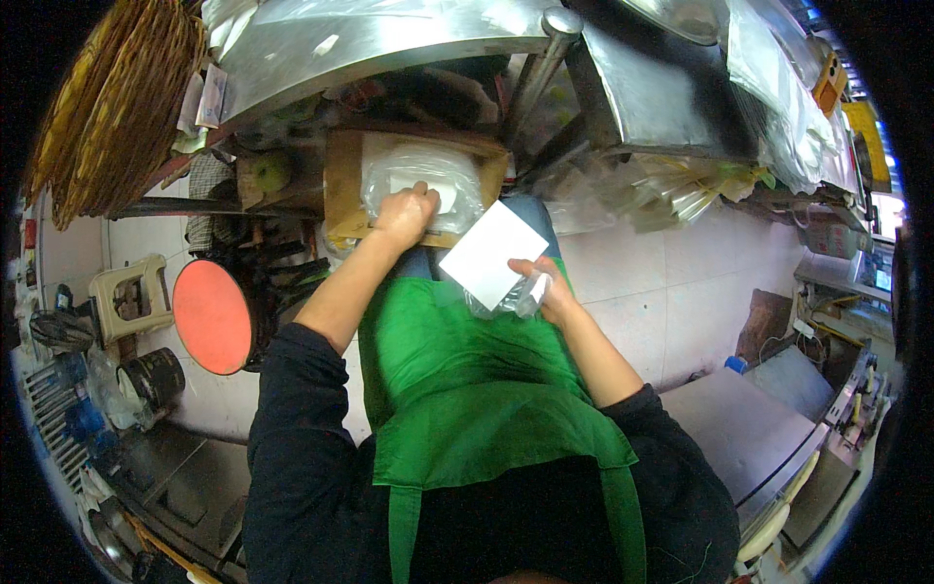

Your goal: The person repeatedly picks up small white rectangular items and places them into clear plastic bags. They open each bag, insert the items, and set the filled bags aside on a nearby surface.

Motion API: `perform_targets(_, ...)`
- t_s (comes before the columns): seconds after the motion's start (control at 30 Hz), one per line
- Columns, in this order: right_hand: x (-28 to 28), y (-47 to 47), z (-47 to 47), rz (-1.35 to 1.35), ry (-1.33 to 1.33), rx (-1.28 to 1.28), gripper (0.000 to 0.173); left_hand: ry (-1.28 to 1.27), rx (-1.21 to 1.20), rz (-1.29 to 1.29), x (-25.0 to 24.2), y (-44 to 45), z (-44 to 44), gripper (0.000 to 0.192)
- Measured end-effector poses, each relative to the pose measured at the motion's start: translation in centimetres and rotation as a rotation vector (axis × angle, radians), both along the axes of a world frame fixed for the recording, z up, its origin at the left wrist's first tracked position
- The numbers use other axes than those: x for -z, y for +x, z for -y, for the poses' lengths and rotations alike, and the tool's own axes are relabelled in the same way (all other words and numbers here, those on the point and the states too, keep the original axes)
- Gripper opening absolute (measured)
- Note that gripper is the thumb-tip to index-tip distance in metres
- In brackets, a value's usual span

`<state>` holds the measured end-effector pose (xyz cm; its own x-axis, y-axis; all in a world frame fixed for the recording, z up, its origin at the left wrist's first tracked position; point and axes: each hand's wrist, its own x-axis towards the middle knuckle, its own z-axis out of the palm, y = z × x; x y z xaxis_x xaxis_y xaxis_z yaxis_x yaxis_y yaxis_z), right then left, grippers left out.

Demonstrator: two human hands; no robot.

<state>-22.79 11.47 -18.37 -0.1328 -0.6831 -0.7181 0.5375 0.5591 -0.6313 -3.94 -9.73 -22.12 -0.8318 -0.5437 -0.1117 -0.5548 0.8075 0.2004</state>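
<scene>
My left hand (410, 213) reaches into a cardboard box (341, 186), fingers curled down on a white sheet (446, 198). Clear plastic film or bags (390, 166) surround that sheet inside the box; whether the fingertips pinch anything is hidden. Over my lap, my right hand (551, 292) grips a flat white square card (490, 252), its thumb lying on top. Crumpled clear plastic (527, 293) is bunched in the same hand, below the card. The green apron (467, 350) covers my lap just under it.
A steel table (408, 25) with a rounded leg (536, 66) stands beyond the box. Bundled brown stalks (117, 102) hang over its left end. A round red-topped stool (213, 317) is by my left elbow. On the right stands a low steel surface (737, 423).
</scene>
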Motion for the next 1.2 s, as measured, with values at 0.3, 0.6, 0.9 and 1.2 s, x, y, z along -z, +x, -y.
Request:
perform_targets(0.3, -0.5, 0.8, -1.3, 0.023, -0.014, -0.008, 0.037, 0.031, 0.113, 0.06, 0.2, -1.2, -0.1, 0.017)
perform_targets(0.6, -1.8, 0.8, -3.5, 0.077, -0.042, 0.092, 0.038, -0.154, 0.209, 0.01, -1.0, 2.7, -2.4, 0.019)
perform_targets(0.9, -2.4, 1.2, -4.4, 0.056, -0.059, 0.096, 0.042, -0.124, 0.128, -0.058, -2.0, 4.1, -2.6, 0.013)
perform_targets(1.2, -4.7, 1.3, -4.8, 0.067, -0.084, 0.179, 0.046, 0.188, 0.026, -0.098, -8.1, 1.6, -2.0, 0.02)
